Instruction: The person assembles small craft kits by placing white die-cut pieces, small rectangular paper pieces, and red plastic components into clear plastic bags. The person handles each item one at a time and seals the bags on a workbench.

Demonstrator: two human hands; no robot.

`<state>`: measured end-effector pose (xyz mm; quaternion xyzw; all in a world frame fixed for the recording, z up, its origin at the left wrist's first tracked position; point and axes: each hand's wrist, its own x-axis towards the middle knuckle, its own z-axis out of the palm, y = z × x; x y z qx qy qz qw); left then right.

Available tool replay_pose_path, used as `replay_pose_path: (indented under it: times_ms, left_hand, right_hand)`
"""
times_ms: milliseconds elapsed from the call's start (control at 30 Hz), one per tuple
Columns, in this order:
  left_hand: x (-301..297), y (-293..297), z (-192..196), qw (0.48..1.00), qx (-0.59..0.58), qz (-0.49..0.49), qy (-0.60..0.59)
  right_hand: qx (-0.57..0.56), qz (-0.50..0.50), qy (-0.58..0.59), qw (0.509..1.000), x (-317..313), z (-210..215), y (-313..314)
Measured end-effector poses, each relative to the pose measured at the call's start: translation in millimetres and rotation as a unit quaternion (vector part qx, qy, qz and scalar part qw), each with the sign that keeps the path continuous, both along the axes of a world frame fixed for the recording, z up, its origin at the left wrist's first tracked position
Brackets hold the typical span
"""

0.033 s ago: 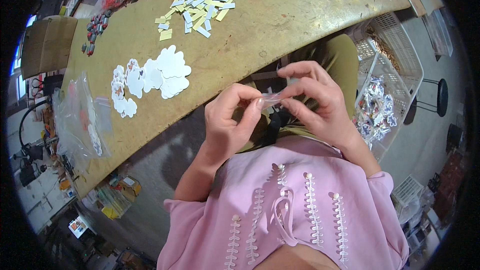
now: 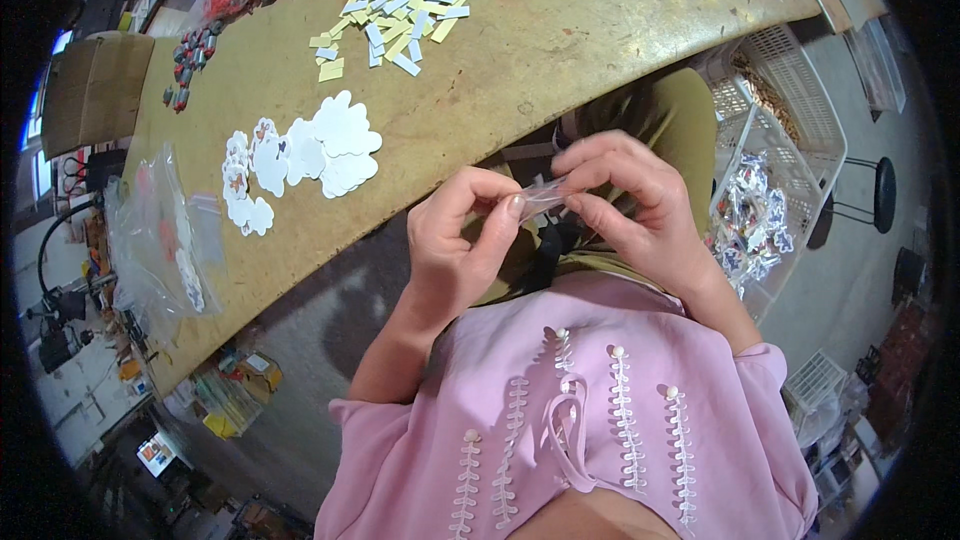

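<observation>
A small piece of clear plastic (image 2: 543, 198), which looks like a little bag, is stretched between my two hands in front of the table's edge. My left hand (image 2: 455, 230) pinches its left end between thumb and forefinger. At its right end, the thumb and forefinger of my right hand (image 2: 635, 195) are closed on it, the other fingers curled above. I cannot make out whether anything lies inside the plastic. Nearest on the table are white scallop-edged paper cutouts (image 2: 347, 140), in an overlapping row. Some cutouts at the row's left end show small printed pictures.
Pale yellow and white slips (image 2: 400, 15) are heaped on the table (image 2: 520, 70). Red and grey small parts (image 2: 195, 55) lie farther left, and clear plastic bags (image 2: 165, 240) sit at the left edge. On my right, a white plastic basket (image 2: 775, 130) holds many wrapped pieces.
My right hand's upper fingers have shifted slightly, and the clear plastic has tilted and shows a little more of itself. My left hand is almost still.
</observation>
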<state>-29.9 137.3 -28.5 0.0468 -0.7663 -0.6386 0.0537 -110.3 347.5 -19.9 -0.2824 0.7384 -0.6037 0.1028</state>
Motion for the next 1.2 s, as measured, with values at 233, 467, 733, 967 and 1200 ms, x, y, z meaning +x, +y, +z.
replay_pose_path:
  times_ms: [233, 467, 733, 967, 1200]
  left_hand:
    - [3.0, 6.5, -3.1, 0.993, 0.117, 0.035, -0.009]
    - [-1.7, -1.0, 2.8, 0.997, -0.066, -0.023, -0.023]
    - [-11.8, 14.7, -3.1, 0.962, -0.221, -0.002, 0.161]
    - [5.6, 3.0, 11.6, 0.962, -0.228, -0.021, 0.146]
    - [19.0, -66.6, 18.6, 0.934, -0.302, 0.108, 0.156]
  right_hand:
    - [-0.136, -0.014, -0.343, 0.929, 3.0, -6.4, 2.6]
    - [-0.029, -0.054, -0.234, 0.97, 4.3, 0.4, -6.0]
    - [0.075, -0.038, -0.032, 0.996, 15.3, 9.1, -10.9]
    - [-0.066, 0.024, -0.198, 0.978, 8.3, -2.6, 9.4]
    - [-0.059, -0.065, -0.12, 0.989, -22.8, -11.1, 72.6]
